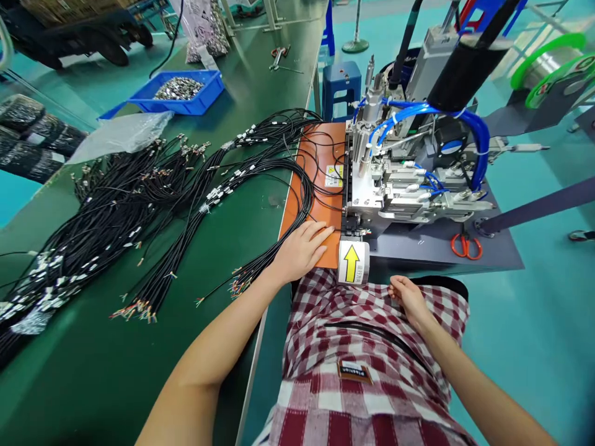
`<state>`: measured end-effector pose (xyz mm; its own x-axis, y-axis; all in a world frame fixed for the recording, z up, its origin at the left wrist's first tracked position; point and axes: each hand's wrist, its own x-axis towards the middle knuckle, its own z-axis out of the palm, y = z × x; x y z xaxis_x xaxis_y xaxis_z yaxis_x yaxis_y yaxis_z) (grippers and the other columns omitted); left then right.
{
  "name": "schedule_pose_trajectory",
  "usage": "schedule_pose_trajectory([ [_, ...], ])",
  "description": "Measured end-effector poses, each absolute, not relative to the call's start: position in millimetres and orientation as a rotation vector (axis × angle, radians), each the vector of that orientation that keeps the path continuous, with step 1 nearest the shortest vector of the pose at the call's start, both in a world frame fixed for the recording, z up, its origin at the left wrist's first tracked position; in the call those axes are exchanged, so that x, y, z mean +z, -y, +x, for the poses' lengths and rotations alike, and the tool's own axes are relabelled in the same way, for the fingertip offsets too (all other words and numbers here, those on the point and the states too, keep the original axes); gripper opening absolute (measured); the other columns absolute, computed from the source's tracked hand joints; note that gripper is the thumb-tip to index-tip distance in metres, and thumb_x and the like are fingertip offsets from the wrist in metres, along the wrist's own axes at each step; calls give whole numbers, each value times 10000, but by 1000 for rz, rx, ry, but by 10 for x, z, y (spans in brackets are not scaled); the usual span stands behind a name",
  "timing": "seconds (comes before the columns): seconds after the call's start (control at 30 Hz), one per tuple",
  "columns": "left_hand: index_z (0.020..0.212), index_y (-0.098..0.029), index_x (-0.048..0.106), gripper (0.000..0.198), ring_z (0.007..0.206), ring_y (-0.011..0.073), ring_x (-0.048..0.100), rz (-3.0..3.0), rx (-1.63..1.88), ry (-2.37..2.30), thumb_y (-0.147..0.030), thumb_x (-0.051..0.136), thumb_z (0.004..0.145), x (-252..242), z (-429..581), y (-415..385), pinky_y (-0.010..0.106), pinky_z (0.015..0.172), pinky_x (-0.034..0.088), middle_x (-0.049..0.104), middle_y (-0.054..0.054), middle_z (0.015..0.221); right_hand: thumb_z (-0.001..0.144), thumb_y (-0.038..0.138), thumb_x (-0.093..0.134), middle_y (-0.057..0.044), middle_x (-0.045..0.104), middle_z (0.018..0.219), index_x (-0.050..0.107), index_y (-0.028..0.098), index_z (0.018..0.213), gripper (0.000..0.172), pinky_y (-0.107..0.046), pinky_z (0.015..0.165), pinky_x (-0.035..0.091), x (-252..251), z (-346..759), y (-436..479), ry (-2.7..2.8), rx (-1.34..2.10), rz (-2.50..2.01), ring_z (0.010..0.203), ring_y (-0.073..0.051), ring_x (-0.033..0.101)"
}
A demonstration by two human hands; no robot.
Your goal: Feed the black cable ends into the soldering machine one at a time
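Observation:
My left hand point(301, 251) lies on the orange board point(331, 139) with its fingers stretched out towards the machine point(395, 179). Its fingertips are beside a thin black cable that runs into the machine's near edge; I see no firm grip on it. A bundle of black cables point(304, 186) curves past this hand, its coloured wire ends point(240, 284) on the green table. Over my lap, my right hand point(409, 300) is closed with its fingers curled; whatever it may hold is hidden. Between the hands sits a white label with a yellow arrow point(352, 262) at the machine's front.
More black cables point(125, 192) with white tags cover the left of the green table point(93, 378). Behind them stands a blue tray point(204, 93) of small metal parts. Orange-handled scissors point(466, 245) lie on the machine's grey base. A blue stool point(341, 87) stands beyond.

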<state>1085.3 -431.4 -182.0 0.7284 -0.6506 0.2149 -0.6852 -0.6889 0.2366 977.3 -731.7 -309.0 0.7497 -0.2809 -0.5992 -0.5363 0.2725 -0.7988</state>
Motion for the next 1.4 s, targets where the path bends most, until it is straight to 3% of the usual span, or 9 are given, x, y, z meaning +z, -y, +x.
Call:
schedule_pose_trajectory([
  [0.63,1397,-138,433,475,1240,271,409,2649,184,1083,-330,330,976,-1843,10860,4292,425,1093,323,473,138,1366,622,330,766,42,575,596,604,218,741,230,-207,512,449,-3078,9742,7310,-780,226,-1302,539,-103,532],
  [1.1,1419,-207,408,457,1280,262,413,2679,151,1027,-288,356,972,-1840,10824,4343,453,1092,371,481,100,1383,613,391,711,47,547,543,560,186,692,267,-213,465,365,-3250,9685,7326,-776,148,-1309,474,-101,509],
  [1.4,1438,-227,382,477,1302,257,409,2721,112,1001,-285,386,964,-1863,10816,4333,445,1092,385,461,84,1419,603,337,691,60,521,507,516,193,656,233,-208,456,356,-3621,9565,7366,-865,206,-1264,440,-92,499],
])
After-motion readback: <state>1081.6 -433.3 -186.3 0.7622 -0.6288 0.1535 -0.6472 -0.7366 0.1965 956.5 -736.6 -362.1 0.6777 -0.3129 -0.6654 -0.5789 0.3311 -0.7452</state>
